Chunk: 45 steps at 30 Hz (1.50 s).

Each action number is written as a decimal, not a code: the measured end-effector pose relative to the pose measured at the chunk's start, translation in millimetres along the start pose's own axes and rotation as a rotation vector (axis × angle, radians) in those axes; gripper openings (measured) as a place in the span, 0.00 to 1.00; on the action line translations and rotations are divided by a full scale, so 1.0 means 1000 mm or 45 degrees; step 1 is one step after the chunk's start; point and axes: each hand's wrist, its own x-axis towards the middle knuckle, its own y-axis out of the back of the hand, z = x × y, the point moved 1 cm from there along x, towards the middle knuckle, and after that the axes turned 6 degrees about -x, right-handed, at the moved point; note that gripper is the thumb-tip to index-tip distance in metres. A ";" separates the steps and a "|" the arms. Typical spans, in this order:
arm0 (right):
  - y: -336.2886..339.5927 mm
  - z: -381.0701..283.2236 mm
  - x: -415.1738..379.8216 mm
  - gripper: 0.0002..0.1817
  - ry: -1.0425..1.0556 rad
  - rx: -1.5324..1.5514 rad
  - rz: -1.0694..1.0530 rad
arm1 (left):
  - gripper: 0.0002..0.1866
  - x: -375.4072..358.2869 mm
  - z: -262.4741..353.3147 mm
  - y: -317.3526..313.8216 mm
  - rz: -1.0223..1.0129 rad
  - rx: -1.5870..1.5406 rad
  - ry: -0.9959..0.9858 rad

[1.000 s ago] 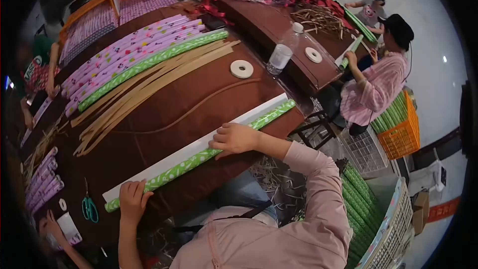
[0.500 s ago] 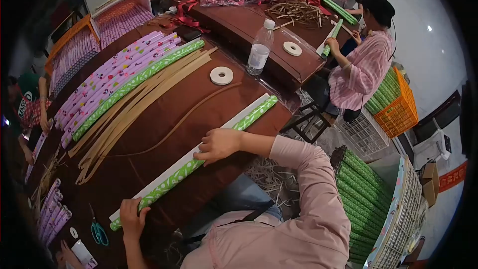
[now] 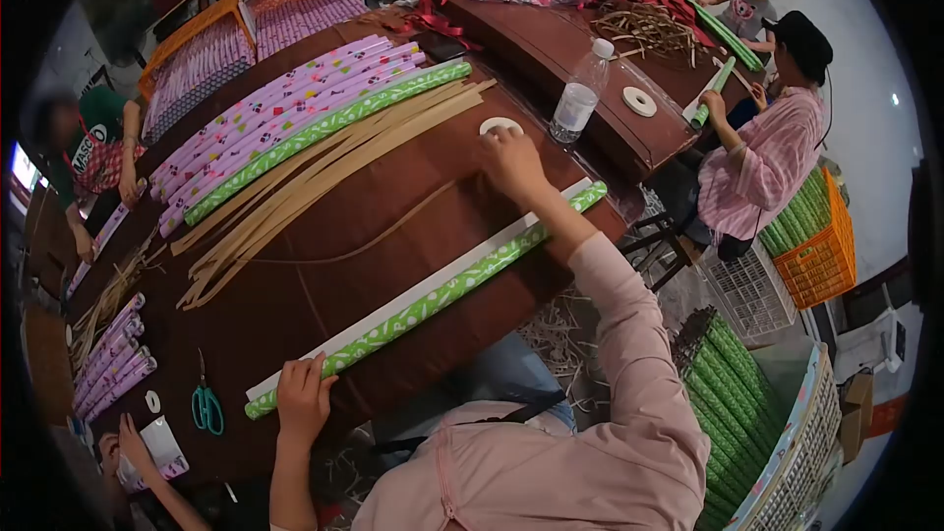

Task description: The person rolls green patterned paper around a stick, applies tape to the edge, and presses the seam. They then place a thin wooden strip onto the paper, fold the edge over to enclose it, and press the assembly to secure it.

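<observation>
A green patterned paper roll (image 3: pixel 423 310) lies diagonally on the brown table before me, a white strip showing along its far side. Close to its near left end, my left hand (image 3: pixel 303 395) grips it, thumb and fingers closed over the paper. My right hand (image 3: pixel 511 169) reaches past the roll's other end, its fingers curled down onto a white tape roll (image 3: pixel 500 126) and partly covering it. One thin brown strip (image 3: pixel 379 246) curves over the table toward my right hand.
Long tan strips (image 3: pixel 324 177) lie beside purple and green rolls (image 3: pixel 295 128). A water bottle (image 3: pixel 582 93) and second tape roll (image 3: pixel 639 101) stand beyond. Scissors (image 3: pixel 206 405) are at the left. Co-workers sit around. A crate of green rolls (image 3: pixel 733 413) is at my right.
My right hand has let go of the green roll and moved away from me to the white tape roll. My left hand stays on the roll's end. The camera view has shifted.
</observation>
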 end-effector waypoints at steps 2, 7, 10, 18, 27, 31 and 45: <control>-0.023 0.028 0.000 0.15 -0.217 -0.024 -0.043 | 0.21 -0.009 -0.001 -0.008 0.014 0.021 -0.004; -0.043 0.044 0.016 0.17 -0.353 -0.082 -0.396 | 0.21 -0.016 0.002 -0.018 0.114 0.104 0.025; -0.040 0.050 0.022 0.18 -0.384 -0.061 -0.510 | 0.21 -0.016 0.005 -0.017 0.127 0.069 0.076; -0.024 0.037 0.019 0.21 -0.494 1.060 -0.402 | 0.22 -0.018 0.004 -0.017 0.131 0.057 0.046; 0.056 -0.171 -0.013 0.23 -0.547 2.135 -1.204 | 0.23 -0.018 0.003 -0.018 0.181 0.079 0.046; 0.064 -0.266 -0.007 0.24 -0.477 2.235 -1.582 | 0.22 -0.016 0.011 -0.015 0.248 0.108 0.073; 0.035 -0.374 0.004 0.18 -0.237 2.573 -1.832 | 0.21 -0.023 0.007 -0.019 0.290 0.056 0.106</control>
